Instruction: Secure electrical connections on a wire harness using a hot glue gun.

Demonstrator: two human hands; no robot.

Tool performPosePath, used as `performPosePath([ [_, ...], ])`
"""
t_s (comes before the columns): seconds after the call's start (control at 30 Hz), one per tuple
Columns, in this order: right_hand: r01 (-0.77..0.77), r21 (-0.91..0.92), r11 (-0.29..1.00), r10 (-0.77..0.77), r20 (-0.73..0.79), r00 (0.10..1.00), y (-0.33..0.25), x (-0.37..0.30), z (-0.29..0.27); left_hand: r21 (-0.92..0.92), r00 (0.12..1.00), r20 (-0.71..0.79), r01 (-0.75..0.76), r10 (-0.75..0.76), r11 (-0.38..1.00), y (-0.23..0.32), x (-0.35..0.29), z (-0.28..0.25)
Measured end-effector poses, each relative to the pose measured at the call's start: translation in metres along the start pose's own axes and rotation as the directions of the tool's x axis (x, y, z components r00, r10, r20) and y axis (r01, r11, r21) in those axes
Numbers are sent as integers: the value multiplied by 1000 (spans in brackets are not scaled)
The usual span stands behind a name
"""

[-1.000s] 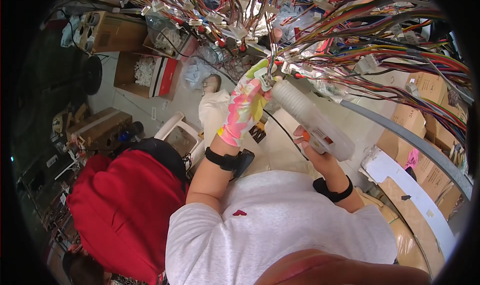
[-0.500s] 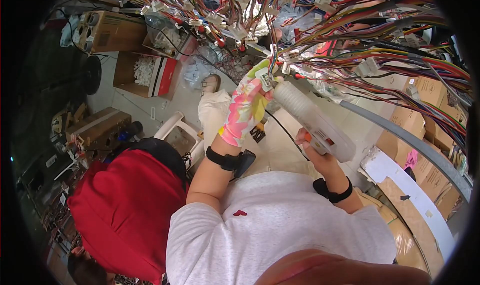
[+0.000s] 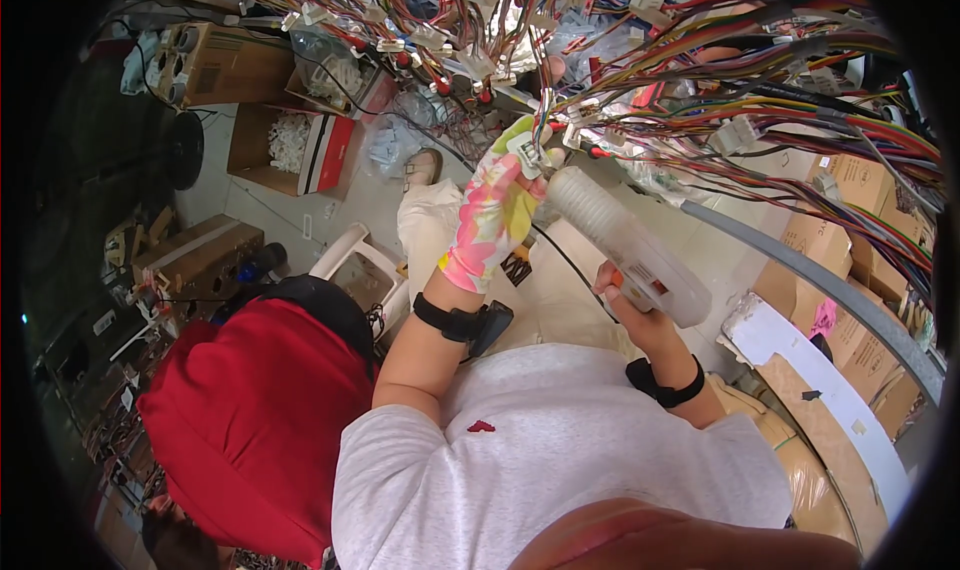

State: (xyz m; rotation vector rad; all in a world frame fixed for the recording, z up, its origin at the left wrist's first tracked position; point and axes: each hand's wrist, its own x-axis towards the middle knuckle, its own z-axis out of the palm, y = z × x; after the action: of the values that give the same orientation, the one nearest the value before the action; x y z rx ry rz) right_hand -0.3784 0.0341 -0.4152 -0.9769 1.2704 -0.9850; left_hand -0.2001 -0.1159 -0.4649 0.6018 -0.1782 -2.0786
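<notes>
A patterned pink, yellow and white glove covers my left hand (image 3: pixel 497 195), which is closed around a white plastic connector (image 3: pixel 524 154) with a bundle of wires running up from it. My right hand (image 3: pixel 627 295) grips a translucent glue gun (image 3: pixel 625 235) with an orange trigger; its fingers wrap the grip below the body. The ribbed front of the gun points up and left, its nozzle close to the connector. Whether the tip touches the connector I cannot tell.
Several wire bundles with white connectors (image 3: pixel 735 135) hang across the top and right. A grey curved bar (image 3: pixel 820 255) runs at the right, near cardboard boxes (image 3: pixel 860 185). To the left are an open box of white parts (image 3: pixel 290 140), a plastic stool (image 3: pixel 350 255) and red cloth (image 3: pixel 255 420).
The connector in my left hand has shifted slightly up and left, along with the gloved fingers. My right hand and the glue gun stay almost in place.
</notes>
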Motion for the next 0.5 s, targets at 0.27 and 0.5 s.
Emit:
performPosePath([
  [0.27,-14,-77,997,14,8,1000,3,-2,-3,-16,1000,-10,1,-1,1000,-1,-2,1],
  [0.5,-79,-57,995,77,-33,996,-2,-2,-3,-77,999,43,8,-5,997,2,-2,2],
])
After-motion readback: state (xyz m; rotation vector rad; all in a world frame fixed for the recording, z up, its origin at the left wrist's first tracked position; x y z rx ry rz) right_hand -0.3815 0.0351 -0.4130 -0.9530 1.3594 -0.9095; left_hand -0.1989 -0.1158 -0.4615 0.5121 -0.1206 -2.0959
